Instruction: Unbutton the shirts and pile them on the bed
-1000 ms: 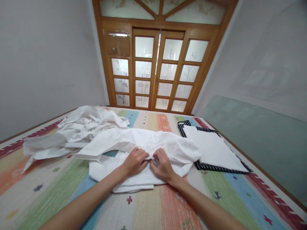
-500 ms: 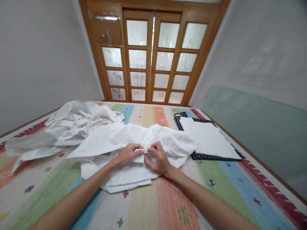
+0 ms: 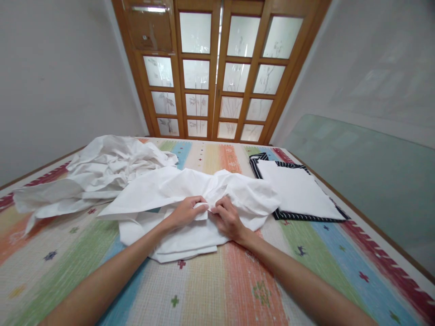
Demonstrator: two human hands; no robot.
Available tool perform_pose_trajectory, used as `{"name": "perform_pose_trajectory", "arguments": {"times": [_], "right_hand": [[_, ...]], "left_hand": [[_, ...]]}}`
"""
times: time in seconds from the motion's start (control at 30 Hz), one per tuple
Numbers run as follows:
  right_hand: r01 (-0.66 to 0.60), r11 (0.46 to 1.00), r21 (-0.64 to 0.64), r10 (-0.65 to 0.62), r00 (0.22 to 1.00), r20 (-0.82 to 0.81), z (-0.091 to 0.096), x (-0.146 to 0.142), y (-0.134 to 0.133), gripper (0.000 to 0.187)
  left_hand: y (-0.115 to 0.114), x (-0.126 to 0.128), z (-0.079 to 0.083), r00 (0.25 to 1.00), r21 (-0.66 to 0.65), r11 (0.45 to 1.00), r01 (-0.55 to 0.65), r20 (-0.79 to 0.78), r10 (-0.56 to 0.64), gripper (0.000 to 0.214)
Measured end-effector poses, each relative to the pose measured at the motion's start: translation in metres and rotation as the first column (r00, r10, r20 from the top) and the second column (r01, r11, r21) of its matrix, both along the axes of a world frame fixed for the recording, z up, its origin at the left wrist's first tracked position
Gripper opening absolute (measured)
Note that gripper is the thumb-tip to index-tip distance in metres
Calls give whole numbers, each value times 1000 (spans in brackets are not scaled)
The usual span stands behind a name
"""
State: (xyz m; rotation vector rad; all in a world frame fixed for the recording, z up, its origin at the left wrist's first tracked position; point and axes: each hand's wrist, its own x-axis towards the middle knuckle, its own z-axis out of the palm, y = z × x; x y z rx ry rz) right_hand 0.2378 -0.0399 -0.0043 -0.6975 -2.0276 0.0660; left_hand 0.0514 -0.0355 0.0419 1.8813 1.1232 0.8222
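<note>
White cloth (image 3: 190, 181) is spread, loosely folded and creased, across the middle of the striped cover (image 3: 200, 294), and both hands are set on it at about the centre of its width. By the left hand (image 3: 187, 211) a narrow edge of the fabric is held, thumb and fingers being drawn together on it, with a short flap left hanging just below the fingertips. By the right hand (image 3: 227, 218), whose fingers are curled in tightly, the fabric is pinched right beside that edge; exactly what is caught under those fingers is partly hidden. Only a small space is left between the two grips. Beyond the hands the cloth is gathered into creases that are fanned away from the pinched spot, while on the near side a flatter layer is laid under the wrists, its lower edge resting on the cover. To the left, a crumpled white heap (image 3: 112, 165) is partly overlapped by the cloth's far left portion. To the right, a folded white piece (image 3: 302, 188) is laid on black-and-white striped fabric (image 3: 307, 218), close beside the cloth's right end.
</note>
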Motion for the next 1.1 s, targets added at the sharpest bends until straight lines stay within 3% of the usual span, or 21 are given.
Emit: {"name": "perform_pose_trajectory", "arguments": {"times": [0.3, 0.53, 0.77, 1.1], "right_hand": [[-58, 993, 100, 54, 997, 47, -1, 2, -1, 19], [94, 994, 52, -94, 996, -2, 6, -4, -2, 15], [85, 994, 69, -82, 995, -51, 8, -6, 0, 12], [79, 983, -168, -93, 993, -78, 7, -6, 4, 3]], "left_hand": [[-1, 3, -5, 1000, 3, 1000, -24, 16, 24, 25], [0, 1, -16, 981, -32, 994, -102, 165, 106, 25], [0, 1, -19, 981, 6, 994, -113, 159, 111, 28], [-5, 3, -19, 984, 163, 975, -152, 120, 133, 26]]}}
